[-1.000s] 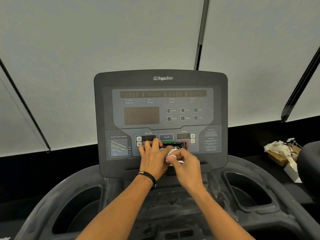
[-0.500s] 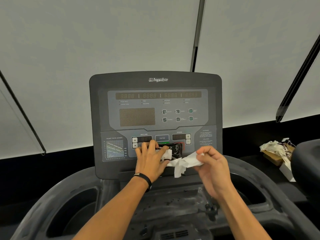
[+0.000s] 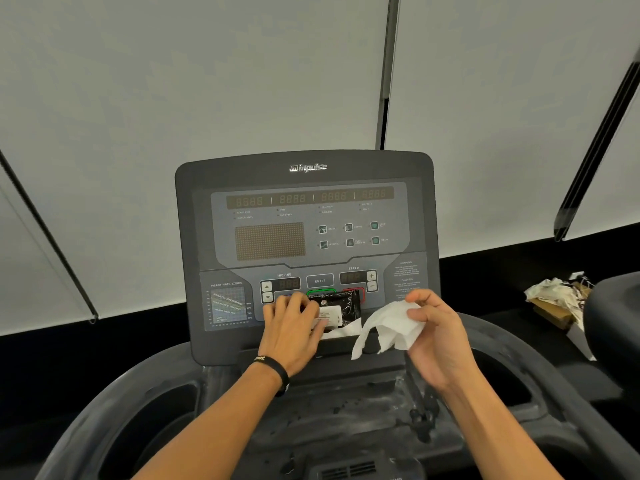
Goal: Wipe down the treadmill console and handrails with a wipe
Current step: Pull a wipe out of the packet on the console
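- My right hand [image 3: 437,336] pinches a crumpled white wipe [image 3: 389,327] between thumb and curled fingers; the wipe hangs loose to the left of the palm, in the air just in front of the console's lower right corner.
- My left hand [image 3: 293,329] lies on a black wipe packet [image 3: 337,311], fingers bent over its left end and thumb against its near edge, holding it against the console.
- The packet leans on the lower middle of the treadmill console [image 3: 304,237], on the small ledge there, covering part of a green-outlined button and a red-outlined button. A white label shows on its face, and a bit of white sheet shows at its near edge.
- I see a black wristband [image 3: 277,370] on my left wrist.
- The console stands upright, far from me and centred. It carries a row of 4 unlit number displays near the top, a dotted panel below them on the left, 6 small program buttons to the right of that, and the words INCLINE, ENTER and SPEED lower down.
- Dark grey handrails [image 3: 512,344] curve out left and right from the console base toward me, with a recessed cup well on each side.
- The tray [image 3: 346,403] between my forearms shows pale dusty smears.
- Far right, a heap of crumpled white cloth [image 3: 550,292] sits on a brown box.
- Pale window blinds [image 3: 173,81] fill the background.
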The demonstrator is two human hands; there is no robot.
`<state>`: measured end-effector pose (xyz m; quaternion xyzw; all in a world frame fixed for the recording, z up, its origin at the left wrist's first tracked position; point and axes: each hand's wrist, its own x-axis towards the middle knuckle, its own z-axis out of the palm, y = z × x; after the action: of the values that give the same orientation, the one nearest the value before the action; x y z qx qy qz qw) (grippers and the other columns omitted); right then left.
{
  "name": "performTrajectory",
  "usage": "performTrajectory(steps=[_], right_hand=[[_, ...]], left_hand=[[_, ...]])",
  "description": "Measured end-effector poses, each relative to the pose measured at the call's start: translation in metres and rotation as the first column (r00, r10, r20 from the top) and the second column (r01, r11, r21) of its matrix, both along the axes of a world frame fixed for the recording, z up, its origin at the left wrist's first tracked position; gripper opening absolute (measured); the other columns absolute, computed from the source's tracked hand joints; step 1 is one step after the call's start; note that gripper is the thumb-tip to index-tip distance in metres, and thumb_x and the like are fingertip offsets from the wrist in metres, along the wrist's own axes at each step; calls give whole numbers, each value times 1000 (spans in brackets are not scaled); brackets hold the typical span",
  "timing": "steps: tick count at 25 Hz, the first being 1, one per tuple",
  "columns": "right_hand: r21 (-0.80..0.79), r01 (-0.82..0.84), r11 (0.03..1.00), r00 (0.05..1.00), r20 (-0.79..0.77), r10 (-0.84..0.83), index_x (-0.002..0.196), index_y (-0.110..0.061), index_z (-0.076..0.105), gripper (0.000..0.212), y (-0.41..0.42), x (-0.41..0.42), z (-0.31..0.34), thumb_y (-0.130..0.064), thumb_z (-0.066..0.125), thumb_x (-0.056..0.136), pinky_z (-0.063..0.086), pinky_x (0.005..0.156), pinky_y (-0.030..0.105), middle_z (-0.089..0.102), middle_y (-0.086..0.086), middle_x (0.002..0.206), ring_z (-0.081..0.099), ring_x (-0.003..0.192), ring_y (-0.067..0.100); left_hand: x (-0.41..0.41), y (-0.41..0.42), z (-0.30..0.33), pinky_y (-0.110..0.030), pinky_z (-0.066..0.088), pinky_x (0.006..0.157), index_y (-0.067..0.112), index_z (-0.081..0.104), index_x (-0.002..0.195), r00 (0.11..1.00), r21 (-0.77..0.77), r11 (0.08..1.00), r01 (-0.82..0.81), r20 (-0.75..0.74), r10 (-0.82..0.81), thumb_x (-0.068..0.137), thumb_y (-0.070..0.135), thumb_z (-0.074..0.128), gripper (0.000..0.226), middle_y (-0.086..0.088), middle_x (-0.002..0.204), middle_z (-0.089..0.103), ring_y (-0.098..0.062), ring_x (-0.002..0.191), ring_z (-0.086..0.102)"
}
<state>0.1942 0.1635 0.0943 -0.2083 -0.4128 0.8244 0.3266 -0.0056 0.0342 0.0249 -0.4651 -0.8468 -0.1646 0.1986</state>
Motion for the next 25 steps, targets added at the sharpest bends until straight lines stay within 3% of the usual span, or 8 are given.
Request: performTrajectory(steps=[6,7,9,12,16,18,21,25], right_hand=[[47,-64,997,998,32,63,72,-16,66,25,6,-1,6,4,56,61,40,59,32,60,6,79,55,76,25],[60,-79,995,996,38,77,73,-16,66,26,6,0,6,3,59,58,40,58,31,61,5,80,55,78,25],[76,-88,993,996,40,85,75,-16,66,25,9,4,5,3,61,59,41,60,32,62,5,82,55,81,25],[87,-112,990,994,10,112,82,-12,64,25,15,12,8,9,56,72,43,60,32,63,7,83,58,78,23],[175,-159,972,987,53,152,89,-9,64,26,16,9,15,16,54,88,52,61,33,66,9,85,66,75,22],[238,-141,961,988,95,122,89,-9,66,24,13,6,17,14,59,88,54,63,34,67,8,85,66,75,20],[342,-69,937,987,160,14,90,-10,67,21,17,14,18,11,66,86,59,73,42,69,7,87,67,82,25],[476,15,879,952,261,-158,94,-17,69,19,32,45,18,-1,75,85,59,85,52,72,10,95,69,95,35]], left_hand=[[9,21,3,-42,39,73,26,59,88,982,-31,982,-189,5,189,83,47,67,23,1,98,45,-23,89,43],[15,20,6,-40,38,74,26,59,88,985,28,986,-164,51,163,84,43,67,19,3,98,44,-22,90,42],[43,12,18,-32,36,78,28,57,94,974,230,973,29,212,-79,85,30,64,11,9,102,42,-16,95,43],[106,-8,40,-18,42,88,28,54,110,675,519,823,229,525,-519,77,16,64,36,17,114,51,-10,110,52],[137,5,44,-27,50,93,25,52,116,453,617,781,97,671,-587,79,20,71,41,8,118,64,-14,113,61],[143,16,50,-30,55,84,19,54,109,413,638,770,23,695,-588,84,14,71,31,1,107,70,-16,100,68],[149,31,59,-27,56,71,14,58,95,486,671,738,-66,668,-564,89,13,68,11,3,90,71,-13,84,71],[162,51,65,-50,54,79,12,62,92,271,682,714,-160,726,-632,90,9,62,3,-10,88,69,-25,85,67]])
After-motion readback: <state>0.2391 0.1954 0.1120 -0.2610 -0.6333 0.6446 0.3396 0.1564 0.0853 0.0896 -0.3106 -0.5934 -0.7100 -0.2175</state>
